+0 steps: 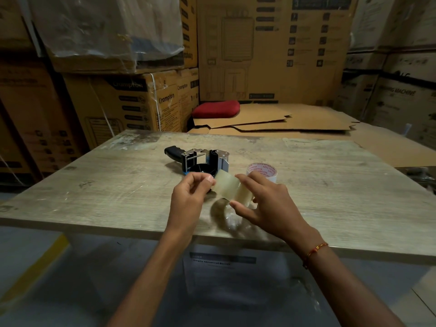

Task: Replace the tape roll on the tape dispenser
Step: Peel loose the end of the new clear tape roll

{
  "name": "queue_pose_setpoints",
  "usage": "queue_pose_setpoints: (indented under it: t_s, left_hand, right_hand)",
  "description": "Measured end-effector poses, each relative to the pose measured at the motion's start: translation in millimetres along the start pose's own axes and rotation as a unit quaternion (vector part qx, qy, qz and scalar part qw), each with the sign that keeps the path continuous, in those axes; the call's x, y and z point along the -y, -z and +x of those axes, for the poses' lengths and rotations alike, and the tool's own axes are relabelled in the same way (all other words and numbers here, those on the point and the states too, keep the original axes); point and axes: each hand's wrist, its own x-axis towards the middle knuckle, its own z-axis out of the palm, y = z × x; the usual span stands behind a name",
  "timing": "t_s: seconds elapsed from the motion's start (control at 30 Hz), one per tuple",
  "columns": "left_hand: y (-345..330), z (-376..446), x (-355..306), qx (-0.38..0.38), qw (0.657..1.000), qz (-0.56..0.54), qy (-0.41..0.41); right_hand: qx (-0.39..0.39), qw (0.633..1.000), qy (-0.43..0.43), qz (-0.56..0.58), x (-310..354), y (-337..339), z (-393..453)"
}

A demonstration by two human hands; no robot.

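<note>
Head view: both my hands work above the worktop point(118, 185). My left hand point(188, 197) pinches the pulled-out tape strip point(227, 185); my right hand point(266, 204) grips the tape roll point(245, 197). Just behind lies the tape dispenser point(200, 159).

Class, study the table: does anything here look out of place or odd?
The tape dispenser lies on its side with a bare hub. Beside it sits a tape roll. Otherwise nothing stands out.

A red cushion point(215, 109) lies on flattened cardboard sheets point(283, 121) beside stacked cartons point(132, 102).
</note>
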Motion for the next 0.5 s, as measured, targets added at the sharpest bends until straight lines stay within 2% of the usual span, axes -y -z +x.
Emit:
queue_pose_setpoints:
  t_s: [0.07, 0.13, 0.2, 0.3, 0.5]
  left_hand:
    - [-2.9, 2.0, -2.0, -0.007, 0.993, 0.103, -0.056]
    - [-5.2, 5.6, -0.8, -0.009, 0.966, 0.228, -0.125]
    - [-7.5, 8.2, 0.5, -0.016, 0.937, 0.301, -0.179]
    - [-10.3, 10.3, 1.4, -0.036, 0.917, 0.329, -0.224]
    - [-11.9, 3.4, 2.5, -0.071, 0.913, 0.31, -0.254]
  right_hand:
    - [0.002, 1.0, 0.004, -0.003, 2.4, -0.3, -0.2]
    - [0.004, 1.0, 0.006, -0.007, 4.0, -0.9, -0.2]
    - [-0.001, 1.0, 0.008, -0.015, 4.7, -2.2, -0.3]
    - [-0.004, 1.0, 0.015, -0.023, 5.7, -4.3, -0.4]
    - [0.004, 0.999, 0.018, -0.032, 8.3, -4.1, -0.7]
